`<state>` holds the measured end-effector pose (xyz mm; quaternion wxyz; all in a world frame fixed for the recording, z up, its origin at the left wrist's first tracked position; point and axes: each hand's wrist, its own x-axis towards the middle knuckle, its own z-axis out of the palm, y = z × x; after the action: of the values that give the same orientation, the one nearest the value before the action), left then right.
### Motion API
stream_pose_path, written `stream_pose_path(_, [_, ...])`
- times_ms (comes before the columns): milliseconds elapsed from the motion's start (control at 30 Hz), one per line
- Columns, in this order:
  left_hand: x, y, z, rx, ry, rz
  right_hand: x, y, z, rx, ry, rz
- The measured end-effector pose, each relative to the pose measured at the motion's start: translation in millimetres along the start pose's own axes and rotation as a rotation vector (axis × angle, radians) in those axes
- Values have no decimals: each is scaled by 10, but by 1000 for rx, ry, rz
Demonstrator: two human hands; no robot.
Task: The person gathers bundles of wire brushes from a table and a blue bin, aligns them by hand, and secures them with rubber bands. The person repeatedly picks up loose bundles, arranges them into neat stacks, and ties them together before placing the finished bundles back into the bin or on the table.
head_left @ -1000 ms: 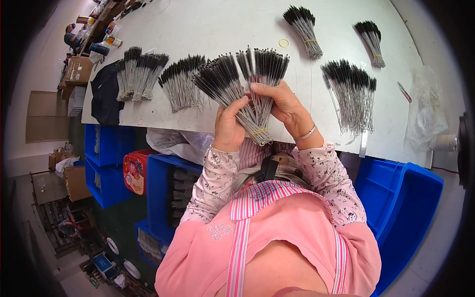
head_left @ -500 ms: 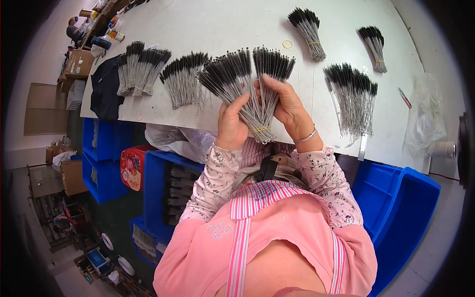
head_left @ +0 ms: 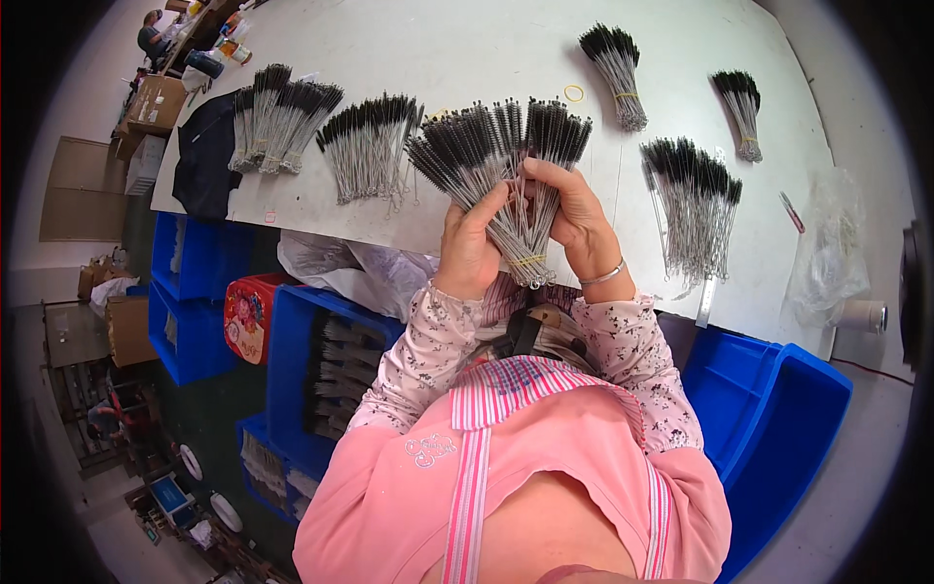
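Both hands are up at the centre of the frame, wrapped around one fanned bunch of wire brushes [head_left: 506,185]: left hand [head_left: 469,248] grips the wire stems from the left side, right hand [head_left: 574,219] closes on them from the right with fingers curled over the front. Black bristle ends spread out above the hands, stems pinch together low between the palms, with a yellow rubber band [head_left: 526,260] round them. Forearms come up from the lower edge, elbows bent. More brush piles sit on the white table [head_left: 467,49] across the upper frame. Lower left, a blue bin [head_left: 292,380] has brushes in it; lower right, another blue bin [head_left: 778,428], can't see its contents.
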<state>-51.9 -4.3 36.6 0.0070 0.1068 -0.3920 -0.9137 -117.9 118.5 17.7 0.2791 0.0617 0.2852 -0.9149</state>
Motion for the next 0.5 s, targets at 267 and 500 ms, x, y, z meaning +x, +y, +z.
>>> stream_pose_path(267, [-11,36,-59,-51,18,-8,-24,38,49,150,-22,62])
stream_pose_path(500, [-28,12,-3,17,58,107,38,96,-64,175,-42,61])
